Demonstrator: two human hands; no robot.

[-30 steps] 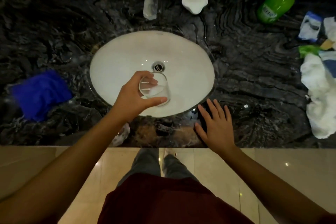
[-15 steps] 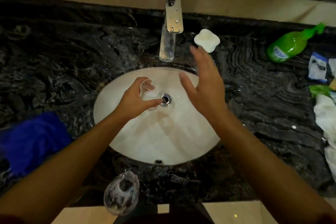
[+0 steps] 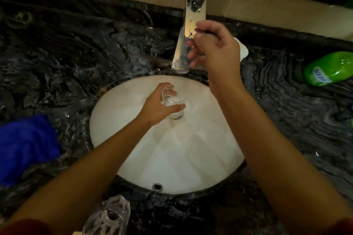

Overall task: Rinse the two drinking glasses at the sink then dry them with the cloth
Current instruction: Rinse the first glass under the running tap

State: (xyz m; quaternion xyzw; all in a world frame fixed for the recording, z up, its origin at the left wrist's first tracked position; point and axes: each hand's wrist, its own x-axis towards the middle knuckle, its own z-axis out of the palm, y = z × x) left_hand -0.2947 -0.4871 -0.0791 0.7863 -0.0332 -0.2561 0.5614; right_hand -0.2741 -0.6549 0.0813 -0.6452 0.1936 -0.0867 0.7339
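Note:
My left hand [image 3: 154,107] grips a clear drinking glass [image 3: 174,105] upright over the middle of the white sink [image 3: 181,158], below the spout. My right hand [image 3: 217,49] is raised at the chrome tap [image 3: 194,9], with its fingers curled around the tap's body. No stream of water can be made out. The second glass [image 3: 108,217] stands on the counter's front edge, near my left forearm. A blue cloth [image 3: 24,147] lies crumpled on the counter to the left of the sink.
The dark marbled counter [image 3: 76,53] looks wet around the basin. A green bottle [image 3: 328,68] lies at the right. A white soap dish [image 3: 243,49] is partly hidden behind my right hand. A beige wall ledge runs behind the tap.
My right hand rose from the counter's front edge, passed over the basin and closed on the tap. My left hand carried the glass further in, under the spout.

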